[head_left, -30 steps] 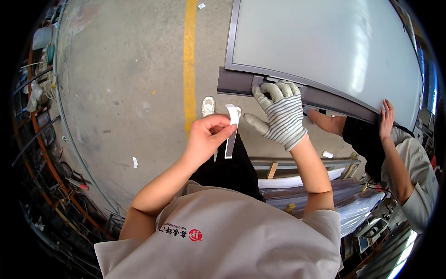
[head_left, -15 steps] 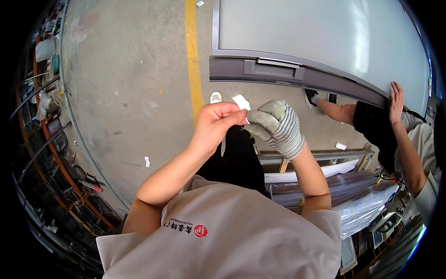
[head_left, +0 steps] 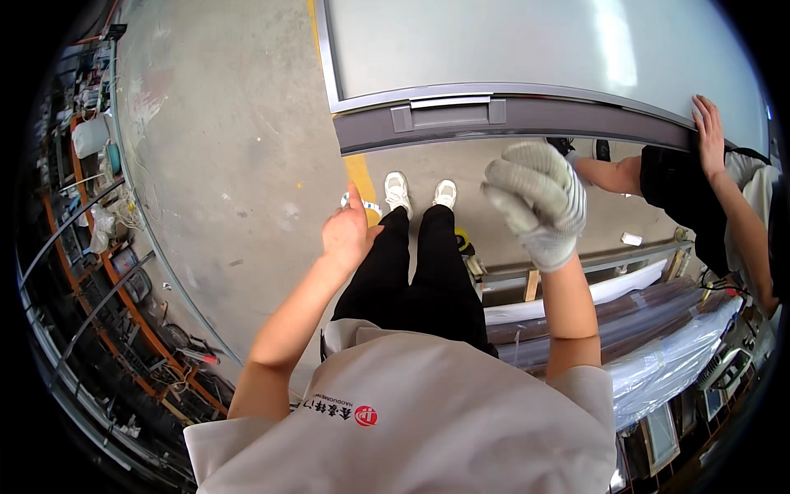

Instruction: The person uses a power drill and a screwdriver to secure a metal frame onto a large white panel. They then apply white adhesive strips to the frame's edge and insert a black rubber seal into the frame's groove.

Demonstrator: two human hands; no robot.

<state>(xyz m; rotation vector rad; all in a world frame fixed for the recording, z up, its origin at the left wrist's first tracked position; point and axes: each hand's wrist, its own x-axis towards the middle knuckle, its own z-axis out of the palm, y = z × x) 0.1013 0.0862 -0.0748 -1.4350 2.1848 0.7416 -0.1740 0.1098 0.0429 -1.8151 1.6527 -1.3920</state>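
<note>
My bare left hand (head_left: pixel 346 235) is open above the floor, its index finger stretched out and its thumb apart. A small white piece, like a label or paper slip (head_left: pixel 372 207), shows on both sides of that finger. Whether it sticks to the finger or lies apart behind it, I cannot tell. To the right, my right hand (head_left: pixel 541 202), in a grey striped knit glove, is raised with loosely curled fingers and thumb apart. Nothing shows in it. Just beyond both hands lies a large pale panel (head_left: pixel 494 45) with a grey frame edge (head_left: pixel 576 116) and a recessed handle-like part (head_left: pixel 450 115).
At the right, another person's hand (head_left: pixel 709 136) rests on the panel. Wrapped long profiles (head_left: pixel 658 362) and a rail (head_left: pixel 568 275) lie at my lower right. Cluttered racks (head_left: pixel 90 239) line the left. A white scrap (head_left: pixel 631 239) is on the floor.
My hands have parted: the left moved left and down, the right moved right. Before, they held the white slip between them. The panel appears farther left in view.
</note>
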